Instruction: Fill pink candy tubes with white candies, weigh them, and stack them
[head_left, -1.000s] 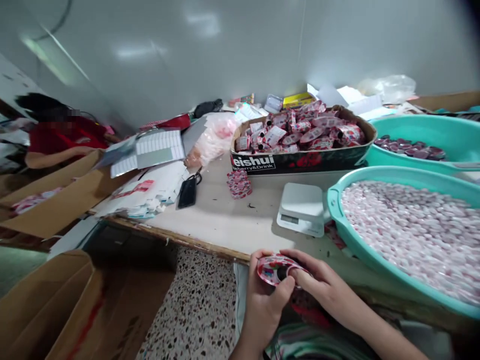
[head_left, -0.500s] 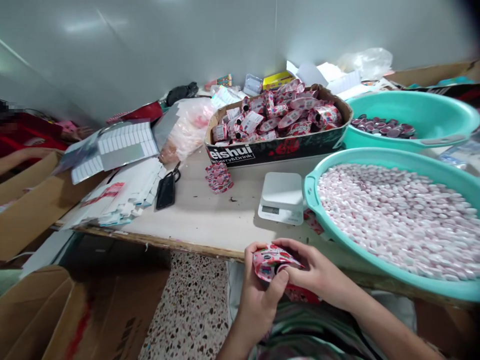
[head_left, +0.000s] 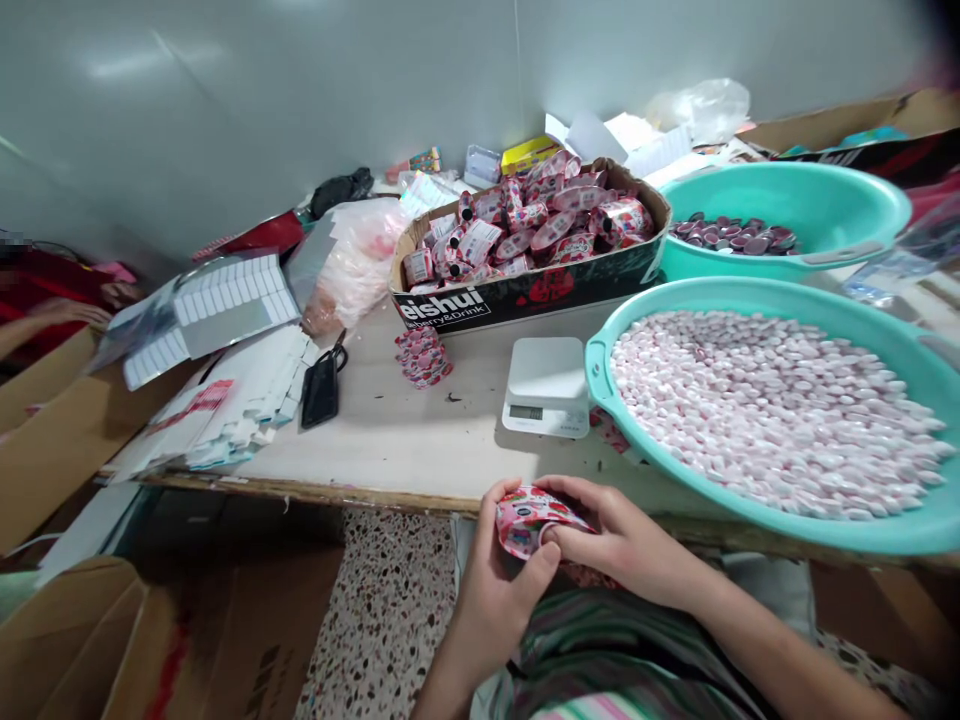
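Note:
In front of the table edge, my left hand (head_left: 491, 575) curls around the left end of a pink-and-red printed packet (head_left: 523, 512). From the right, my right hand (head_left: 611, 535) grips the same packet, fingers over its top. Both thumbs press close together at a small round pale piece on its near side. What lies under the fingers is hidden. Beyond my hands, a white digital scale (head_left: 546, 385) sits on the table, and a stack of similar printed pieces (head_left: 424, 357) stands to its left.
A carton (head_left: 517, 302) piled with printed packets stands behind the scale. At right, one turquoise basin (head_left: 600, 372) holds many wrapped pale sweets, another basin (head_left: 847, 200) dark round caps. A black phone-like item (head_left: 320, 390) and white folded cards (head_left: 247, 400) lie left. Another person's hand (head_left: 71, 315) shows far left.
The camera view has shifted slightly, so the table things appear further left and a little higher. Both hands keep hold of the packet, with thumbs still at the round piece.

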